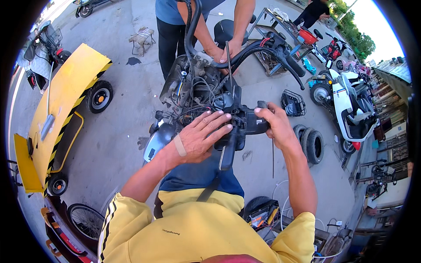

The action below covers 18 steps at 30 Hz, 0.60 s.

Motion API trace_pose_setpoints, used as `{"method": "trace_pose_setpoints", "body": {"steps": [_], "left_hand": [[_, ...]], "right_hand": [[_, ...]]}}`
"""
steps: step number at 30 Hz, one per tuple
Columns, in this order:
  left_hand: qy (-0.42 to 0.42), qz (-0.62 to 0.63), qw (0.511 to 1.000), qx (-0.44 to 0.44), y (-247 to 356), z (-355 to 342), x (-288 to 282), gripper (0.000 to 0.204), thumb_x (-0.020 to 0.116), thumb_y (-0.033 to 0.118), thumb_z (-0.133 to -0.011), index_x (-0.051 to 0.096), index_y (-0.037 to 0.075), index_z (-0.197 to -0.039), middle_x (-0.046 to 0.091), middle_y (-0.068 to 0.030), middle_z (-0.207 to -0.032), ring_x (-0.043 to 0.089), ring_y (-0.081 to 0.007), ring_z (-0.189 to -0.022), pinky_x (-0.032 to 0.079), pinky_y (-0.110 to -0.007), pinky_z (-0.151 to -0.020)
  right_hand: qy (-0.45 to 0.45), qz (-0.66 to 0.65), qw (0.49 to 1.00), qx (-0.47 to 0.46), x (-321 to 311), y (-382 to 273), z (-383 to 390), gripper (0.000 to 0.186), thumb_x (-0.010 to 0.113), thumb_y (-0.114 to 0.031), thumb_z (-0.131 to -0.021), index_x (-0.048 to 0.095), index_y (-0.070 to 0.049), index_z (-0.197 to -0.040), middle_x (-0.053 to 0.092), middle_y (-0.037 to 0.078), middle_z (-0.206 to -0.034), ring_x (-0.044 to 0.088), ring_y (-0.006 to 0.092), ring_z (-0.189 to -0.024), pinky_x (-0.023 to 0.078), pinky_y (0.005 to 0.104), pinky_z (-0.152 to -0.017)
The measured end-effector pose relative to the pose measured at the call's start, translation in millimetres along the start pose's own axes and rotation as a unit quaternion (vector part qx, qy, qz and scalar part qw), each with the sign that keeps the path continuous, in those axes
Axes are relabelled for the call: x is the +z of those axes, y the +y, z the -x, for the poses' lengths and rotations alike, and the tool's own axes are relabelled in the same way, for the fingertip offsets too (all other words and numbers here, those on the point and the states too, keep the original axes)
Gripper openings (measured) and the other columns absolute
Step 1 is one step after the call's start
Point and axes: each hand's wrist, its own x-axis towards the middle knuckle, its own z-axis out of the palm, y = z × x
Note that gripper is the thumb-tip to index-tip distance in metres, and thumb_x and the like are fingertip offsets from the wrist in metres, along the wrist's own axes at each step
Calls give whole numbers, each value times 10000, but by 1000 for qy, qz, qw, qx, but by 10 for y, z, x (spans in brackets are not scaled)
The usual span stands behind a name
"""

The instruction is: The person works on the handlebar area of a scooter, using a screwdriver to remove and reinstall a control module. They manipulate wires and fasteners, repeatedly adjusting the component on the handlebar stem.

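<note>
An exposed scooter front [197,90] with tangled cables and black handlebars [258,50] stands before me. My left hand [204,136], with a tan bandage strip, rests spread over the black plastic housing [234,142] at its middle. My right hand [278,127] is closed at the right end of a black plastic piece [252,120], thumb on top near a small dark block [262,104]; exactly what it grips is unclear. A thin dark strand [273,162] hangs below it. Another person's hands [230,52] are at the handlebar stem above.
A yellow cart [61,101] stands left, a folding stool [141,37] behind. To the right are a black basket [293,103], stacked tyres [313,147], a white scooter [351,109] and a metal workbench [280,24]. Tools and tubing [263,212] lie behind my right elbow. Another person [311,13] stands farther back.
</note>
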Motion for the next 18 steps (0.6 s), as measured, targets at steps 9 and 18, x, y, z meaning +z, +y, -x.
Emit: {"method": "trace_pose_setpoints", "body": {"steps": [9,18], "left_hand": [[212,28,976,28,-254,44,50,767,814,104,-793,503,8,-1488,584,-245,-1480,605,-437,-1339,510,-506,-1114],[262,365,879,-161,-382,388,55,749,692,63,-963,337,-21,-1618,511,-232,-1576,576,-276,-1386,501,-349,-1081]], "right_hand": [[-70,-19,997,22,179,-371,-57,502,652,-560,-989,619,-60,-959,549,20,-684,310,34,-459,177,243,-415],[7,78,984,-163,168,-78,-706,395,732,-417,-1010,751,-24,-982,664,53,-735,426,19,-556,311,239,-509]]}}
